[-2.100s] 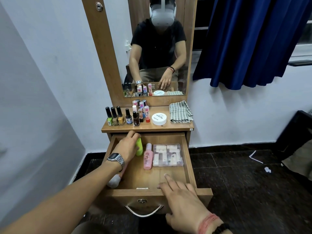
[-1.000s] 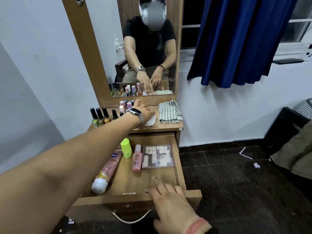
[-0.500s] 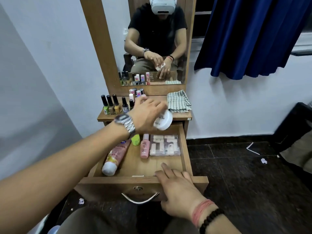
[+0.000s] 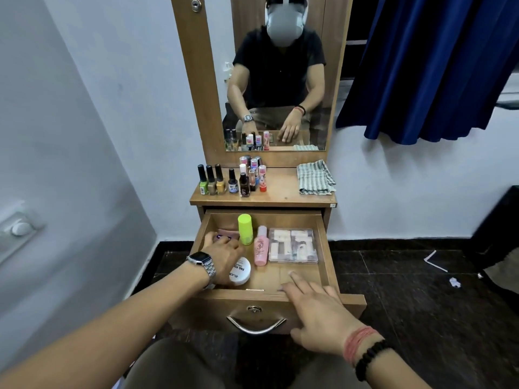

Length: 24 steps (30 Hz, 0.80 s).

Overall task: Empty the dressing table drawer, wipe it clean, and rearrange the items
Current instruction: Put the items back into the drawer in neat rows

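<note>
The wooden drawer (image 4: pixel 325 265) is pulled open. My left hand (image 4: pixel 223 255) is inside at its left and grips a white round jar (image 4: pixel 241 272), which sits low at the drawer's front. The fingers reach over a pink tube (image 4: pixel 224 230) that is mostly hidden. Beside them stand a lime-green bottle (image 4: pixel 245 228), a small pink bottle (image 4: pixel 261 247) and a clear flat case (image 4: pixel 293 245). My right hand (image 4: pixel 314 307) rests flat on the drawer's front edge, fingers straight.
On the dressing table top (image 4: pixel 280 192) stand several nail polish bottles (image 4: pixel 213 181) and small tubes (image 4: pixel 254 172) at the left, with a folded striped cloth (image 4: pixel 316 179) at the right. A mirror rises behind. A blue curtain (image 4: pixel 421 66) hangs to the right over dark floor.
My left hand picked the white jar off the table top and brought it down into the drawer's front left. My right hand stayed on the drawer front.
</note>
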Motion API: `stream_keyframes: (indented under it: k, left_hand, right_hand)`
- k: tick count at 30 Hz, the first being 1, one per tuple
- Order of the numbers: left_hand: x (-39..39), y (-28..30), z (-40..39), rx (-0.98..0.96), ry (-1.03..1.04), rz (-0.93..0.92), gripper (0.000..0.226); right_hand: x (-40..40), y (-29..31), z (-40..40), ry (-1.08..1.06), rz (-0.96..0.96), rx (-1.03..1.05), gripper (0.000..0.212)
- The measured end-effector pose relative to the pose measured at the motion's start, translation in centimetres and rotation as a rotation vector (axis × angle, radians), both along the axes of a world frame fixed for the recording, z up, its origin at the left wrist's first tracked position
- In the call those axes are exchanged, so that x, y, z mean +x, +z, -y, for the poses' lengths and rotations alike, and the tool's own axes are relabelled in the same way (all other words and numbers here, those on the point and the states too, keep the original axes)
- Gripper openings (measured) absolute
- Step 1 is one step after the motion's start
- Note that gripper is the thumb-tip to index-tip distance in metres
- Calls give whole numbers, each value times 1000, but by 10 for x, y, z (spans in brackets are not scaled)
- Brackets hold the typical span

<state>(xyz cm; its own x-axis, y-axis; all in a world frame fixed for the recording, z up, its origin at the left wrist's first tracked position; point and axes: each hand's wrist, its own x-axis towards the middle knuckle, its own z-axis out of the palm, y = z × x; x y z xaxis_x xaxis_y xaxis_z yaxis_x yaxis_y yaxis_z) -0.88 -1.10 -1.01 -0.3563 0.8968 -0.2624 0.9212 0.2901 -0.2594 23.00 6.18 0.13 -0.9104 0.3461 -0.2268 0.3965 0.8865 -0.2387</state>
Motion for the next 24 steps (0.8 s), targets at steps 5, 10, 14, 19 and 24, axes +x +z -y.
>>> stream_keyframes:
  k: [5, 10, 14, 19, 24]
  left_hand:
    - [3, -7, -5, 20, 35, 21, 63]
    - [1, -15, -8, 41, 48, 8, 55]
    - [-3, -21, -10, 66, 57, 27, 62]
    - [-5, -23, -15, 128, 30, 25, 53]
    - [-10, -22, -22, 192, -8, -12, 34]
  right_hand:
    - [0, -1, -1, 3, 7, -8, 78]
    - [0, -3, -2, 5, 5, -11, 78]
    - [-1, -6, -3, 9, -7, -2, 78]
    - [-1, -5, -2, 11, -14, -4, 77]
    - [-1, -5, -2, 12, -21, 7, 76]
